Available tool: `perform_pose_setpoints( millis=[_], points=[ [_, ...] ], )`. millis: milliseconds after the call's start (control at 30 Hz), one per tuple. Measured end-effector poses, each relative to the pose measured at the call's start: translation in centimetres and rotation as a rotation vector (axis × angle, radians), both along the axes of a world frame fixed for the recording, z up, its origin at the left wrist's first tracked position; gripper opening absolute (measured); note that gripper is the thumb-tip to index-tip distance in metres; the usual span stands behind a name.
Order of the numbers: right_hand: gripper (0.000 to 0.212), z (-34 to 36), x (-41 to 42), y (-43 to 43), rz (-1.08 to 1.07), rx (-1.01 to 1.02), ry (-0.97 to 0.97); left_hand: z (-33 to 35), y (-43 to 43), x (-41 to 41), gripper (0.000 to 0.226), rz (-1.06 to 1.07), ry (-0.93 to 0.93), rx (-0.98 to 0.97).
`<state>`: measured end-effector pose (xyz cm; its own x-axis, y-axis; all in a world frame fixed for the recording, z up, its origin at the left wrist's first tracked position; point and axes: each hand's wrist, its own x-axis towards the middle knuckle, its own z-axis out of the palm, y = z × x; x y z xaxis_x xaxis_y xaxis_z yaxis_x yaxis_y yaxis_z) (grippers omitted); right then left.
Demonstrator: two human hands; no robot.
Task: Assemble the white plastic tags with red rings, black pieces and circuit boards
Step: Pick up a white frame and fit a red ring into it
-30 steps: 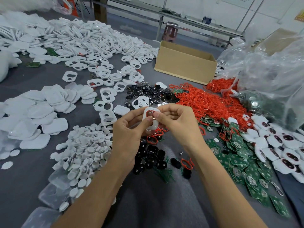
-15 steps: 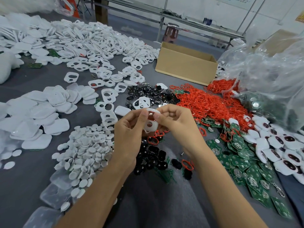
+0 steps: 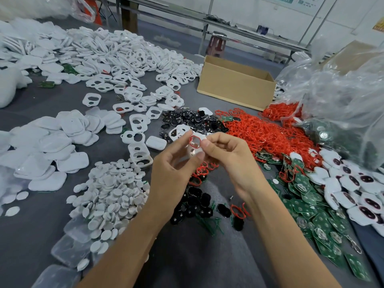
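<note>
Station finding: you hold one white plastic tag [image 3: 200, 137] off the grey table [image 3: 62, 104], at the middle of the work area, above the nearer group of black pieces [image 3: 197, 202].

Your left hand [image 3: 174, 169] pinches the lower part of the tag between the thumb and curled fingers. Your right hand [image 3: 230, 156] pinches its right edge between thumb and forefinger. Both hands grip the same part.

A red ring [image 3: 189, 141] lies around the tag's upper opening. Whether it is fully seated all the way round cannot be told. The lower round opening is clear.

Stock around you:
- A heap of loose red rings [image 3: 266, 134] lies beyond your right hand.
- A second heap of black pieces [image 3: 193, 119] lies just left of those rings.
- Green circuit boards [image 3: 311, 204] are spread to your right.
- Filled tags with dark centres [image 3: 357, 188] overlap the boards' far side.
- Open white tag frames [image 3: 124, 65] cover the far left of the table.
- Solid white covers [image 3: 52, 146] sit nearer on the left.
- White round discs [image 3: 112, 194] are heaped just beside your left forearm.

A cardboard box [image 3: 234, 84] stands open behind the red rings. A clear plastic bag [image 3: 342, 100] lies at the right edge.
</note>
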<state>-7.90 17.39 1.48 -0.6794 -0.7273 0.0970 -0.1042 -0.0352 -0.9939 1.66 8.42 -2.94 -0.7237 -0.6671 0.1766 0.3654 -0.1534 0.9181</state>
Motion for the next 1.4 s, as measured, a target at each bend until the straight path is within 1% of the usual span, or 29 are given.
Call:
perform_pose_setpoints(
  millis=[33, 133, 233, 367, 433, 500, 567, 633, 700, 833, 900, 1000, 1067, 1200, 1333, 1400],
  points=[
    [0.008, 0.0, 0.2, -0.1, -0.023, -0.01, 0.035, 0.0, 0.2, 0.0, 0.043, -0.029, -0.006, -0.01],
    [0.007, 0.0, 0.8, -0.4, -0.023, -0.01, 0.134, 0.1, 0.4, -0.3, 0.026, -0.075, -0.012, -0.029],
    [0.012, 0.2, 1.0, -0.4, -0.008, 0.038, 0.245, 0.1, 0.1, -0.4, 0.024, -0.063, -0.013, 0.125],
    [0.02, 0.5, -0.3, 0.2, -0.179, 0.112, 0.416, 0.0, -0.7, -0.3, 0.019, 0.014, -0.016, 0.236],
    [0.021, 0.8, -1.4, 1.0, -0.206, 0.258, 0.573, 0.0, -1.2, -0.2, 0.016, 0.045, -0.015, 0.295],
    [0.026, 1.0, -2.0, 1.7, -0.065, 0.508, 0.683, 0.0, -1.4, -0.2, 0.014, 0.06, -0.027, 0.317],
    [0.03, 0.9, -1.9, 1.7, 0.099, 0.74, 0.727, 0.0, -1.4, -0.3, 0.015, 0.074, -0.045, 0.318],
    [0.032, 0.1, -1.4, 1.3, 0.146, 0.869, 0.796, -0.1, -1.4, -0.3, 0.017, 0.083, -0.053, 0.31],
    [0.031, -0.7, -0.9, 0.7, 0.103, 0.919, 0.872, -0.1, -1.4, -0.3, 0.018, 0.086, -0.061, 0.296],
    [0.014, -1.7, -0.6, 0.1, 0.051, 0.913, 0.94, -0.2, -1.3, -0.3, 0.016, 0.07, -0.064, 0.277],
    [0.015, -1.9, -0.4, -0.1, 0.038, 0.895, 0.958, -0.2, -1.1, -0.4, 0.015, 0.064, -0.07, 0.282],
    [0.023, -2.3, -0.1, -0.5, 0.012, 0.891, 1.003, -0.2, -1.0, -0.4, 0.016, 0.059, -0.092, 0.287],
    [0.022, -2.6, -0.1, -0.7, 0.023, 0.898, 1.025, -0.2, -1.0, -0.4, 0.017, 0.067, -0.109, 0.276],
    [0.018, -2.7, -0.3, -0.6, 0.013, 0.814, 0.894, -0.2, -1.0, -0.3, 0.017, 0.08, -0.122, 0.258],
    [0.013, -2.2, -0.6, -0.2, -0.027, 0.797, 0.849, 0.0, -0.9, -0.2, 0.016, 0.075, -0.122, 0.263],
    [0.01, -1.8, -1.0, 0.0, -0.078, 0.751, 0.817, 0.0, -0.9, -0.2, 0.015, 0.083, -0.121, 0.266]
  ],
)
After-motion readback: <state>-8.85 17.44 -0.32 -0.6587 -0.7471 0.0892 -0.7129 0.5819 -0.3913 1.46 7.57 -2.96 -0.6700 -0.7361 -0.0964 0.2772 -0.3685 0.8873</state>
